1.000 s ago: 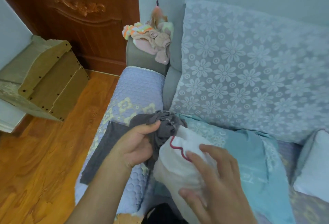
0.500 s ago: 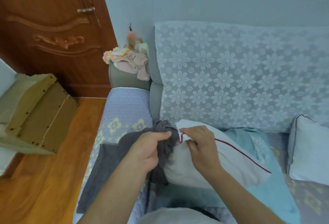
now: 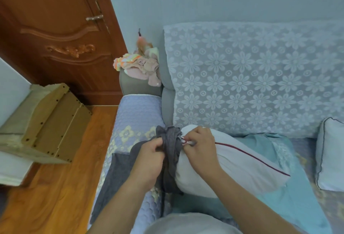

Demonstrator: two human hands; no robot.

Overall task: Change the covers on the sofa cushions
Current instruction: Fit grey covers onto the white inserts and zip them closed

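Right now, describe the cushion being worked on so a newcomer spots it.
Start at the sofa's lace-covered backrest; below it, by the left armrest, lies the white cushion. Unlike the dark-piped cushion at the right edge, it has red piping and a grey cover bunched on its end between both hands.

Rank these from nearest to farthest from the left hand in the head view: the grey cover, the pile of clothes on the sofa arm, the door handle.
1. The grey cover: gripped in the left hand.
2. The pile of clothes: on the sofa arm, beyond the hand, near the wall.
3. The door handle: farthest, up on the door to the left.
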